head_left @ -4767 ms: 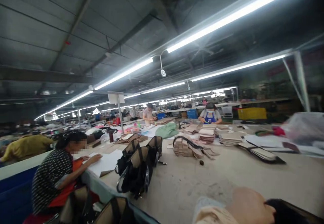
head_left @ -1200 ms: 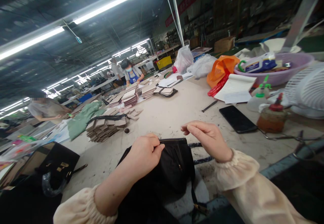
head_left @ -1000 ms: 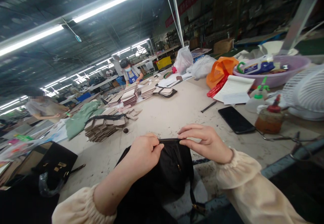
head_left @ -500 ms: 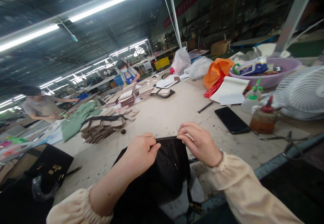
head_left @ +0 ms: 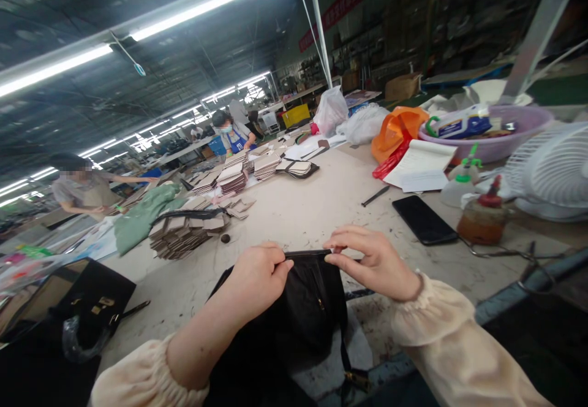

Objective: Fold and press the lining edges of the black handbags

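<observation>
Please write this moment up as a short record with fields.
Left hand: grip closed on the top edge of a black zippered piece
Right hand: fingertips at that edge's right end; unclear whether pinching
Right of the hands: phone, red-topped bottle, white fan
Beyond the phone: open notepad, lilac basin
Left side: black handbag; stacked brown pieces beyond it
Background: co-worker in a blue apron, among others

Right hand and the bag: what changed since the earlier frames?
The right hand moved left and slightly down, from just off the black bag to its top edge; firm grip unclear. The left hand still pinches that edge; the phone stayed put.
</observation>
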Action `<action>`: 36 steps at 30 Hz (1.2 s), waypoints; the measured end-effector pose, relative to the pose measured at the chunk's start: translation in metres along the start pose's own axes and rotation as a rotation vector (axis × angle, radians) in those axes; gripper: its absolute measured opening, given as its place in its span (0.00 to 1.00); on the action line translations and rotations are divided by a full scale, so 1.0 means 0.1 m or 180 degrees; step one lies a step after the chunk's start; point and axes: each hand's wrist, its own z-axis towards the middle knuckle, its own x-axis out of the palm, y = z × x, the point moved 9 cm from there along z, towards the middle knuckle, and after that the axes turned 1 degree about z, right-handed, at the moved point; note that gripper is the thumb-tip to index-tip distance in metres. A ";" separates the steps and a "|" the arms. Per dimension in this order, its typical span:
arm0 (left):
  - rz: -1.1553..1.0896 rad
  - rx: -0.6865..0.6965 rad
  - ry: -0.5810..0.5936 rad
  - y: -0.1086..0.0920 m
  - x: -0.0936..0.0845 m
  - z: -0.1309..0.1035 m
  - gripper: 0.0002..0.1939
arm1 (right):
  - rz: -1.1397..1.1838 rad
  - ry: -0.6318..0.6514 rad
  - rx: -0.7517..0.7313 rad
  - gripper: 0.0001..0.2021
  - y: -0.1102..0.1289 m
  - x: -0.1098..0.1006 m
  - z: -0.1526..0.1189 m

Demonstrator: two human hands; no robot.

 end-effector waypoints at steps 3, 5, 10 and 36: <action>0.0014 -0.0015 0.0031 -0.01 0.00 0.01 0.16 | -0.0157 0.0006 0.0057 0.06 0.00 0.04 0.01; 0.0009 -0.0025 0.0056 -0.02 0.00 0.01 0.16 | -0.0187 0.0014 0.0278 0.06 -0.04 0.07 0.01; -0.0009 -0.0022 0.0074 -0.02 0.01 0.02 0.16 | -0.0024 -0.0119 0.1036 0.06 -0.15 0.09 0.00; -0.0002 -0.0066 0.0117 -0.01 0.04 0.01 0.16 | 0.0760 0.0087 0.1705 0.10 -0.29 0.19 -0.05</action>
